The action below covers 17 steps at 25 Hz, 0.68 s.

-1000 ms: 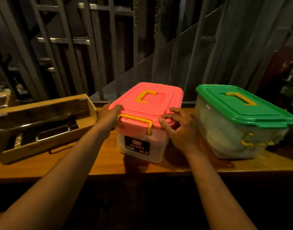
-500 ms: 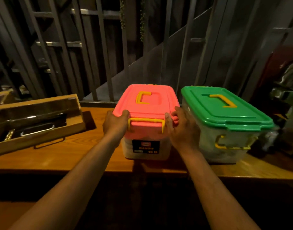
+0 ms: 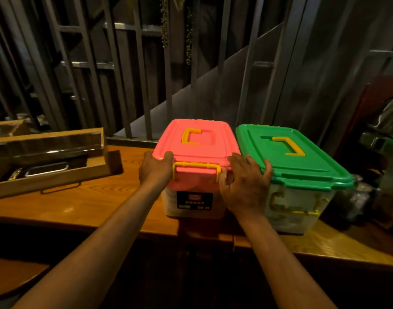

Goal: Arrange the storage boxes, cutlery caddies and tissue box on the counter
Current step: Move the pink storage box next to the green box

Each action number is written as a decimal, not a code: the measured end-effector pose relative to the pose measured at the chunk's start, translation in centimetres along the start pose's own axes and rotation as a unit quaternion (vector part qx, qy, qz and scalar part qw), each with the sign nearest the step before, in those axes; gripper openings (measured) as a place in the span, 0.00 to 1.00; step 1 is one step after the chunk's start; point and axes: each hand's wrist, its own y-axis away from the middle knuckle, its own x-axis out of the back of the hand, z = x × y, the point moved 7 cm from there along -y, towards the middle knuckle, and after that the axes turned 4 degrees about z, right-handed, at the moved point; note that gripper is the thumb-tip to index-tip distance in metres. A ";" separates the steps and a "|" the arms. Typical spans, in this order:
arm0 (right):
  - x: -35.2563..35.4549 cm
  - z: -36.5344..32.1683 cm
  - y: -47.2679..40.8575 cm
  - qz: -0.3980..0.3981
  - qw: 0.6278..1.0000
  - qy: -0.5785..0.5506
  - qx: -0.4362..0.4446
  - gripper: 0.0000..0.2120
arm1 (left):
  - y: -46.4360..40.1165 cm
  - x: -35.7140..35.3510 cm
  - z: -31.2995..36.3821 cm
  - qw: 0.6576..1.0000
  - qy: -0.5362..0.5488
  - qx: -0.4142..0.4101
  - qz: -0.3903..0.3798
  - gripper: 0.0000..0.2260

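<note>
A clear storage box with a pink lid (image 3: 196, 143) and yellow handle stands on the wooden counter (image 3: 79, 206). Right beside it, touching or nearly so, sits a larger clear box with a green lid (image 3: 289, 157). My left hand (image 3: 156, 169) grips the pink box's front left corner. My right hand (image 3: 244, 184) holds its front right corner, fingers spread between the two boxes and resting on the green lid's edge. A wooden cutlery caddy (image 3: 48, 161) with a metal handle lies at the left.
Metal railing bars (image 3: 142, 85) and a staircase rise behind the counter. A second wooden box edge (image 3: 6, 128) shows at the far left. Dark clutter with a shiny object (image 3: 382, 139) sits at the far right. The counter's front edge runs just below the boxes.
The pink box has slid right and turned square, closing the gap to the green box. Both my hands moved with it; my right hand now presses between the boxes.
</note>
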 end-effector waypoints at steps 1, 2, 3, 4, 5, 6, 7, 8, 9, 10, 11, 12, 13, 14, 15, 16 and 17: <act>-0.1 -0.1 0.0 0.000 1.000 -0.002 0.003 0.15 | -0.2 0.0 0.1 1.000 -0.004 -0.002 -0.005 0.22; -0.1 -0.2 0.0 -0.001 1.000 -0.005 0.006 0.15 | -0.3 -0.1 0.1 1.000 -0.007 -0.002 -0.011 0.22; -0.2 -0.2 0.0 -0.001 1.000 -0.007 0.008 0.15 | -0.4 -0.2 0.1 1.000 -0.009 -0.002 -0.018 0.22; -0.2 -0.2 0.0 0.000 1.000 -0.007 0.008 0.15 | -0.5 -0.3 0.0 1.000 -0.010 -0.002 -0.024 0.23; -0.2 -0.2 0.0 0.002 1.000 -0.006 0.008 0.15 | -0.5 -0.4 0.1 0.999 -0.012 -0.005 -0.030 0.23; -0.2 -0.2 0.0 0.002 1.000 -0.004 0.006 0.15 | -0.4 -0.4 0.2 0.999 -0.014 -0.006 -0.034 0.23; -0.1 -0.2 0.0 0.000 1.000 -0.003 0.005 0.15 | -0.4 -0.3 0.2 0.999 -0.016 -0.007 -0.036 0.23; 0.0 -0.3 0.0 -0.001 1.000 -0.003 0.003 0.15 | -0.4 -0.3 0.2 0.999 -0.015 -0.006 -0.036 0.23; 0.1 -0.4 0.0 -0.001 1.000 -0.005 0.002 0.15 | -0.4 -0.2 0.2 0.999 -0.011 -0.006 -0.035 0.23; 0.2 -0.5 0.0 -0.003 1.000 -0.006 0.002 0.15 | -0.4 -0.2 0.1 0.999 -0.009 -0.006 -0.033 0.23; 0.3 -0.5 -0.1 -0.007 1.000 -0.003 0.000 0.15 | -0.4 -0.2 0.1 0.999 -0.011 -0.008 -0.031 0.23; 0.3 -0.6 -0.1 -0.014 1.000 0.003 -0.006 0.15 | -0.4 -0.2 0.1 0.999 -0.021 -0.012 -0.032 0.23; 0.3 -0.6 -0.2 -0.023 1.000 0.011 -0.015 0.15 | -0.5 -0.2 0.1 0.998 -0.039 -0.023 -0.037 0.24; 0.3 -0.7 -0.4 -0.033 0.999 0.019 -0.027 0.15 | -0.7 -0.2 0.0 0.996 -0.062 -0.038 -0.047 0.26; 0.4 -0.8 -0.6 -0.043 0.998 0.026 -0.039 0.16 | -0.9 -0.1 0.1 0.993 -0.088 -0.057 -0.062 0.28; 0.5 -1.1 -0.8 -0.049 0.997 0.030 -0.048 0.17 | -1.0 0.3 0.1 0.987 -0.117 -0.080 -0.076 0.29; 0.6 -1.7 -1.0 -0.050 0.997 0.030 -0.053 0.18 | -1.2 0.9 0.1 0.979 -0.150 -0.108 -0.084 0.30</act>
